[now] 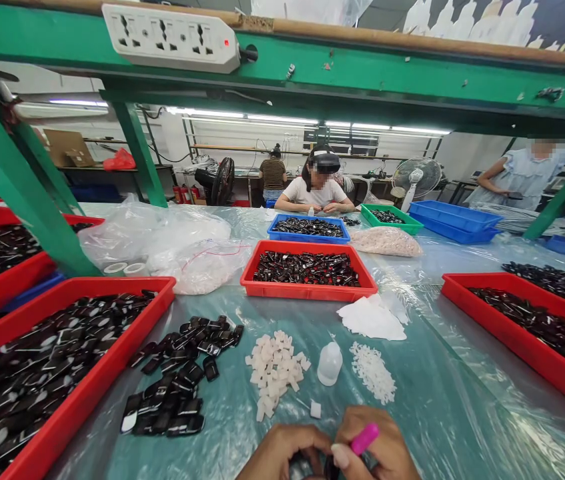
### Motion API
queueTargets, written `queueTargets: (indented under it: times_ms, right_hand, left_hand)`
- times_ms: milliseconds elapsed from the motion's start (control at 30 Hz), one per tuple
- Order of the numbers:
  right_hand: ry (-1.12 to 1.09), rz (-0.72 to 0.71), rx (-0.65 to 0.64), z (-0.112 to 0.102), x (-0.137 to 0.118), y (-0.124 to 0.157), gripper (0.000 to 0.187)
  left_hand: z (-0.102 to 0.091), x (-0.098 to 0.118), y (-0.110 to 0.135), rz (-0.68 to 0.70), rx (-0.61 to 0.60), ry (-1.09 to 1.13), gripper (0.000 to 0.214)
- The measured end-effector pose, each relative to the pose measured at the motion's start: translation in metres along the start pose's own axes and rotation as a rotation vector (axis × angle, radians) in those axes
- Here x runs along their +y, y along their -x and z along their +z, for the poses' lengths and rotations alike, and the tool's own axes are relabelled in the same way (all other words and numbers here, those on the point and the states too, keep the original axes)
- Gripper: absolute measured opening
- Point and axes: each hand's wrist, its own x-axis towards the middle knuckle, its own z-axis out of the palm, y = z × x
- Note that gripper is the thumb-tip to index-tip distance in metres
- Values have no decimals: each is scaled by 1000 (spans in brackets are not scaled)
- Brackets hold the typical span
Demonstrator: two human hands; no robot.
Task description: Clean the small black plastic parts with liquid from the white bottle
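Left red tray [112, 360], table's [442, 413] left edge: glossy black parts [37, 373]. Centre red tray [307, 291]: same. Near edge: left hand [282, 455] closed on dark piece [331, 469]; right hand [387, 453] gripping pink tool [365, 439].

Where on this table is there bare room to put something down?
The widest bare patch of plastic sheet lies between the white granules and the right red tray. A narrow strip runs between the middle red tray and the white blocks. The near middle is crowded: black pieces, blocks, small bottle.

Bare left hand [282, 455], right hand [387, 448]
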Motion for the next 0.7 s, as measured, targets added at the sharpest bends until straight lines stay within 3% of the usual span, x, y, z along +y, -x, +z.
queueTargets:
  times_ms: [300, 533, 700]
  right_hand:
    - [2, -6, -3, -1, 1, 0, 39]
    - [15, 21, -8, -1, 1, 0, 41]
    - [8, 13, -11, -2, 3, 2, 39]
  left_hand:
    - [0, -5, 1, 28, -27, -23, 16]
    - [-1, -1, 3, -25, 6, -98, 16]
    - [1, -2, 4, 53, -9, -67, 15]
